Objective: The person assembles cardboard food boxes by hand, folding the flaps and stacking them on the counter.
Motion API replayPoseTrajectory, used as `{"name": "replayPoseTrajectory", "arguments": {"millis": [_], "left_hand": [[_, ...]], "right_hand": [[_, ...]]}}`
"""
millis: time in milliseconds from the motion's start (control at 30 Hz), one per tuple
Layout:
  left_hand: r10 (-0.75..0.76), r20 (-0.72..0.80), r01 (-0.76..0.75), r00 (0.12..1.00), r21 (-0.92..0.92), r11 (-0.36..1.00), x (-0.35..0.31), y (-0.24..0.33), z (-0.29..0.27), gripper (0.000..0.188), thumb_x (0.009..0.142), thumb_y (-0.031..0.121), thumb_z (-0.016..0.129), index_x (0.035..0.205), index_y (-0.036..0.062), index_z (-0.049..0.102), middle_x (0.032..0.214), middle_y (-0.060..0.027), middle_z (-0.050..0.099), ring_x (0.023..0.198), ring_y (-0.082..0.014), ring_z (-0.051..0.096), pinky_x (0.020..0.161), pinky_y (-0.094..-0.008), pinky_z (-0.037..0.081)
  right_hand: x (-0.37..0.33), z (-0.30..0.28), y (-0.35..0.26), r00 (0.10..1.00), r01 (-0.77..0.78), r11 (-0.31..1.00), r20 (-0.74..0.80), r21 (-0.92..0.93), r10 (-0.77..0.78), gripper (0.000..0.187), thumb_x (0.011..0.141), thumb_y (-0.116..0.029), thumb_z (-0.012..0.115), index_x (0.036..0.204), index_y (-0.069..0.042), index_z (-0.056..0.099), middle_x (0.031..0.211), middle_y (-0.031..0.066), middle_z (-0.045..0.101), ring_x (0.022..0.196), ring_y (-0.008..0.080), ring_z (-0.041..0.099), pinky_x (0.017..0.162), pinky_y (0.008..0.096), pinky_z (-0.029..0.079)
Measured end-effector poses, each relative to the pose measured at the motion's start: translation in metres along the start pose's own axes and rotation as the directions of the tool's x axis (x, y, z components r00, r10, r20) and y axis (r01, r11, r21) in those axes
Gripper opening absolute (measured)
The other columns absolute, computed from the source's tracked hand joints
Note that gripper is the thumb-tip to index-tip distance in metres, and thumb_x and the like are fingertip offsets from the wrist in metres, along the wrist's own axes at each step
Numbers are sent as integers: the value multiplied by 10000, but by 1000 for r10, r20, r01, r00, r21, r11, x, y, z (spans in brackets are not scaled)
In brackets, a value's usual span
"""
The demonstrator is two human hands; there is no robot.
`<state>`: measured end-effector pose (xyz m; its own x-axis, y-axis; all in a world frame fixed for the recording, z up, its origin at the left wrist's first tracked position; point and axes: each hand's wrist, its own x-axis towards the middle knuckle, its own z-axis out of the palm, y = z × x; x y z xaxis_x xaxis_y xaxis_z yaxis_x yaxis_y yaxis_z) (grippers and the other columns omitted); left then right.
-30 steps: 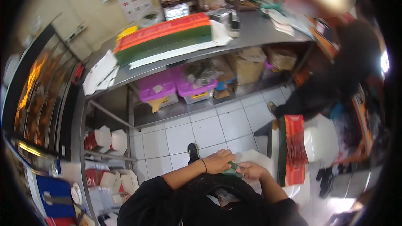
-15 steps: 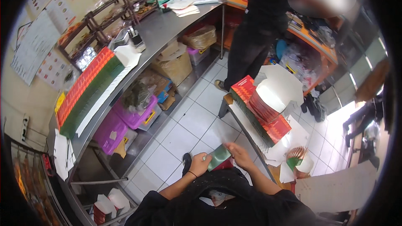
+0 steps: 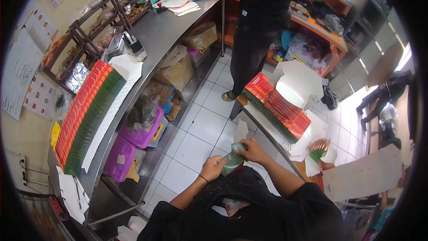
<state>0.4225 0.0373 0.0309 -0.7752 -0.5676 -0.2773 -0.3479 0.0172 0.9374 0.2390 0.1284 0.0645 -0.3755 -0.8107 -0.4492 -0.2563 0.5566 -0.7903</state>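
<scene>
Close in front of my body I hold a partly folded cardboard food box (image 3: 231,162), its green side facing up. A white flap (image 3: 241,130) stands out beyond its far end. My left hand (image 3: 213,168) is closed round the box's left edge. On the right, my right hand (image 3: 253,151) pinches its upper right corner, with the thumb on the green face. A bit of red shows at the box's near edge. The underside is hidden by my hands and the box itself.
A long row of nested red-and-green cartons (image 3: 91,118) lies on the steel counter (image 3: 171,27) at left. More stacked cartons (image 3: 285,109) stand on a bench to the right. Purple-lidded bins (image 3: 120,157) sit below the counter. A person in black (image 3: 256,31) stands ahead.
My right hand has shifted slightly up and right. The box has tilted; its red side is mostly out of sight, and the white flap now shows clearly. The whole view has turned a little.
</scene>
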Motion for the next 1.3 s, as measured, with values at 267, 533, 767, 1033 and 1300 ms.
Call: {"name": "replayPoseTrajectory", "arguments": {"millis": [267,533,767,1033,1300], "left_hand": [[121,231,-155,965,134,979,11,38,-46,178,771,184,580,792,7,566,682,-111,549,654,-236,542,595,-304,424],[574,695,-891,434,425,159,79,174,-48,265,631,115,631,879,139,543,799,-3,535,777,-197,522,703,-344,416],[683,714,-971,152,237,-31,188,217,54,158,679,76,565,816,129,507,722,-13,552,624,-196,560,544,-317,447],[466,829,-949,310,239,206,297,217,175,121,770,113,533,889,95,526,752,-114,586,679,-295,573,586,-378,451],[200,820,-841,537,539,48,341,181,168,163,796,140,462,957,135,438,720,-99,575,642,-299,574,526,-418,430]], "right_hand": [[-21,17,-19,952,296,955,81,8,-296,315,795,-303,584,1058,-131,569,847,83,376,837,216,393,784,278,350],[-97,-104,-9,885,407,849,-375,339,-274,207,779,-175,582,944,-49,567,888,26,536,807,107,497,733,243,394],[-21,-214,79,497,553,679,-845,482,195,480,742,-263,608,1123,-8,464,1029,107,491,873,171,505,789,275,411],[107,-249,189,530,688,564,-847,456,38,496,765,-162,551,1199,3,375,1143,163,445,1056,277,433,898,325,351],[65,-267,189,739,196,831,-635,520,223,545,643,-76,615,1153,16,447,1001,155,499,806,193,519,747,292,441]]}}
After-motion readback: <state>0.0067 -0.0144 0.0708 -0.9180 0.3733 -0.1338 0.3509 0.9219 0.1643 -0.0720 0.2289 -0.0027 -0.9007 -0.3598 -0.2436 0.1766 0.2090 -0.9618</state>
